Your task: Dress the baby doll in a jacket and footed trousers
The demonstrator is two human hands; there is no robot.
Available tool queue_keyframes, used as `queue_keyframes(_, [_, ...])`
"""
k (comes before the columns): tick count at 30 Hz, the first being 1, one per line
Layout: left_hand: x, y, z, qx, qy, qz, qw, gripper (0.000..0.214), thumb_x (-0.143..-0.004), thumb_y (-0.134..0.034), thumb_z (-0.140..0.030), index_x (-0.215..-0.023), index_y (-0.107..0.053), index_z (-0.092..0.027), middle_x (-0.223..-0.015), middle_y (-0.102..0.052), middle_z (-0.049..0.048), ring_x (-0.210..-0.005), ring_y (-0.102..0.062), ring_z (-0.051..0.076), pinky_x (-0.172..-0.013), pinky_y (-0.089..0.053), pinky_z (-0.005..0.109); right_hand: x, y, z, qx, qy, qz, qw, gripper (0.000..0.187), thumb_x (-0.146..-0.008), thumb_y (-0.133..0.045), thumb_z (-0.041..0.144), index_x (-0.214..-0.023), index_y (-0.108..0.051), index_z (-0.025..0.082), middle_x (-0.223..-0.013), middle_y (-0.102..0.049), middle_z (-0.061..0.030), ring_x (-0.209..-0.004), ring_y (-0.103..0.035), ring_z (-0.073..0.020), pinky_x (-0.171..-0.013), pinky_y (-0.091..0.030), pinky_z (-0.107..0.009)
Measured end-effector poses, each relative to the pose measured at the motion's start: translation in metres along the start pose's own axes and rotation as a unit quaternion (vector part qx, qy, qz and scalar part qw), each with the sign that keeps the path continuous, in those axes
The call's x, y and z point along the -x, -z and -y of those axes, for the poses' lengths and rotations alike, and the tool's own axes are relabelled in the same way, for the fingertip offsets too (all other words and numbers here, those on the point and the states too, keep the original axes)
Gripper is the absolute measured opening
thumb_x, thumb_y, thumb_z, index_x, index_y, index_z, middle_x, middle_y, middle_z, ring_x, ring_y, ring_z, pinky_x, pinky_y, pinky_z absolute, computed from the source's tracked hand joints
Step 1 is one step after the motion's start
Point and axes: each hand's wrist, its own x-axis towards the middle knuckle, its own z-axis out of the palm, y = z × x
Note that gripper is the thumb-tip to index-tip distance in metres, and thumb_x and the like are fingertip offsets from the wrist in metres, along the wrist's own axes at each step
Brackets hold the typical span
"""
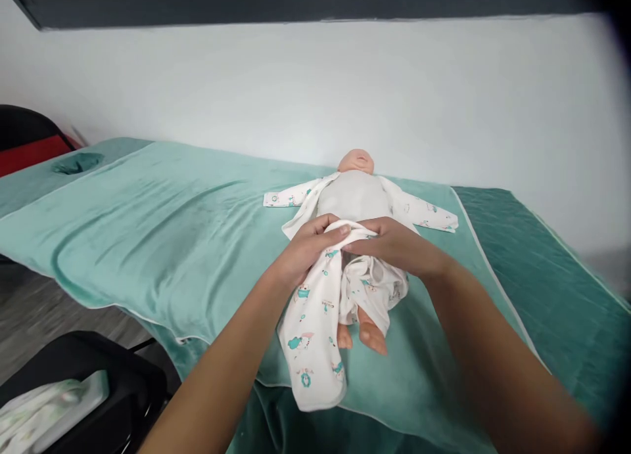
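Observation:
A baby doll (355, 190) lies on its back on the bed, head toward the wall and feet toward me. It wears an open white printed jacket (428, 212) with both sleeves spread out. White printed baby pants (318, 329) are between my hands; one leg hangs flat toward me, the other is bunched around the doll's lower legs. My left hand (315, 244) pinches the waistband, thumb on top. On the other side, my right hand (389, 240) grips the same edge, its fingertips partly hidden in the fabric. Both doll feet (373, 338) poke out below the bunched cloth.
A mint-green blanket (172, 230) with wrinkles covers the bed, over a darker green cover (532, 250). Behind stands a white wall (246, 86). At lower left a black chair (118, 375) holds folded cloth (42, 408). Another black and red chair (34, 138) is at far left.

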Motion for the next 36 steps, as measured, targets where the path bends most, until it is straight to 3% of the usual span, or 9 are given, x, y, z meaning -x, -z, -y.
queue_keyframes(4, [0.008, 0.012, 0.002, -0.037, 0.038, 0.064, 0.997, 0.031, -0.072, -0.081, -0.032, -0.094, -0.065, -0.016, -0.083, -0.059, -0.0013, -0.072, -0.055, 0.009, -0.064, -0.041, 0.020, -0.010, -0.001, -0.035, -0.251, 0.018, -0.071, 0.965, 0.020, -0.076, -0.072, 0.026, -0.068, -0.055, 0.020, -0.064, -0.057, 0.0046, -0.056, -0.047, -0.0100, -0.052, -0.035, -0.023])
queue_keyframes(7, [0.012, 0.017, 0.011, -0.027, 0.062, 0.075, 0.995, 0.036, -0.066, -0.085, -0.027, -0.094, -0.066, -0.016, -0.083, -0.060, -0.0012, -0.072, -0.056, 0.010, -0.065, -0.043, 0.021, -0.010, -0.006, -0.048, -0.338, 0.028, -0.081, 0.937, 0.029, -0.073, -0.071, 0.020, -0.062, -0.044, 0.020, -0.056, -0.047, 0.0060, -0.049, -0.038, -0.0083, -0.047, -0.027, -0.022])
queue_keyframes(13, [0.006, 0.014, 0.036, 0.065, -0.022, -0.076, 0.995, 0.031, -0.073, -0.079, -0.037, -0.087, -0.059, -0.019, -0.076, -0.058, -0.0037, -0.064, -0.053, 0.010, -0.062, -0.041, 0.021, -0.002, -0.009, -0.039, -0.268, 0.022, -0.040, 0.962, 0.014, -0.079, -0.071, 0.029, -0.081, -0.060, 0.021, -0.066, -0.058, 0.0040, -0.057, -0.050, -0.0104, -0.053, -0.036, -0.022])
queue_keyframes(16, [0.004, 0.015, 0.040, 0.066, -0.040, -0.099, 0.992, 0.031, -0.074, -0.077, -0.039, -0.087, -0.057, -0.019, -0.074, -0.056, -0.0042, -0.064, -0.051, 0.010, -0.061, -0.040, 0.021, 0.001, -0.010, -0.032, -0.145, 0.047, 0.030, 0.988, 0.026, -0.077, -0.075, 0.036, -0.097, -0.064, 0.022, -0.079, -0.064, 0.0018, -0.071, -0.057, -0.0153, -0.064, -0.043, -0.026])
queue_keyframes(22, [0.005, 0.018, 0.042, 0.057, -0.020, -0.100, 0.993, 0.027, -0.073, -0.073, -0.037, -0.086, -0.055, -0.021, -0.067, -0.053, -0.0056, -0.055, -0.047, 0.010, -0.056, -0.037, 0.022, -0.001, -0.025, -0.018, 0.053, 0.016, 0.072, 0.996, 0.027, -0.070, -0.079, 0.042, -0.075, -0.062, 0.021, -0.070, -0.058, 0.0029, -0.065, -0.050, -0.0141, -0.059, -0.038, -0.026])
queue_keyframes(26, [0.005, 0.020, 0.048, 0.030, -0.044, -0.125, 0.991, 0.029, -0.075, -0.073, -0.042, -0.088, -0.059, -0.020, -0.073, -0.056, -0.0042, -0.063, -0.050, 0.011, -0.061, -0.039, 0.022, -0.009, -0.029, -0.012, -0.020, -0.016, -0.001, 1.000, 0.019, -0.076, -0.071, 0.037, -0.072, -0.064, 0.019, -0.062, -0.056, 0.0037, -0.057, -0.048, -0.0121, -0.055, -0.036, -0.025])
queue_keyframes(29, [0.009, 0.023, 0.049, 0.040, -0.054, -0.084, 0.994, 0.048, -0.068, -0.078, -0.051, -0.101, -0.060, -0.021, -0.081, -0.059, -0.0016, -0.070, -0.055, 0.013, -0.066, -0.042, 0.024, -0.016, -0.027, -0.012, -0.122, -0.025, -0.049, 0.991, 0.016, -0.077, -0.067, 0.034, -0.077, -0.066, 0.018, -0.061, -0.059, 0.0026, -0.057, -0.052, -0.0131, -0.055, -0.039, -0.026])
queue_keyframes(32, [0.013, 0.025, 0.046, 0.030, -0.042, -0.032, 0.998, 0.069, -0.056, -0.089, -0.039, -0.116, -0.059, -0.023, -0.087, -0.059, -0.0008, -0.072, -0.055, 0.013, -0.065, -0.042, 0.023, -0.020, -0.026, -0.017, -0.215, -0.023, -0.072, 0.974, 0.023, -0.078, -0.067, 0.036, -0.090, -0.070, 0.017, -0.068, -0.066, -0.0007, -0.062, -0.059, -0.0166, -0.057, -0.043, -0.027])
queue_keyframes(36, [0.016, 0.025, 0.042, 0.006, -0.020, -0.032, 0.999, 0.058, -0.061, -0.087, -0.030, -0.113, -0.061, -0.023, -0.085, -0.059, -0.0016, -0.068, -0.052, 0.010, -0.061, -0.039, 0.020, -0.018, -0.028, -0.025, -0.285, -0.012, -0.063, 0.956, 0.030, -0.079, -0.065, 0.038, -0.101, -0.070, 0.018, -0.078, -0.071, -0.0035, -0.070, -0.065, -0.0215, -0.062, -0.048, -0.031])
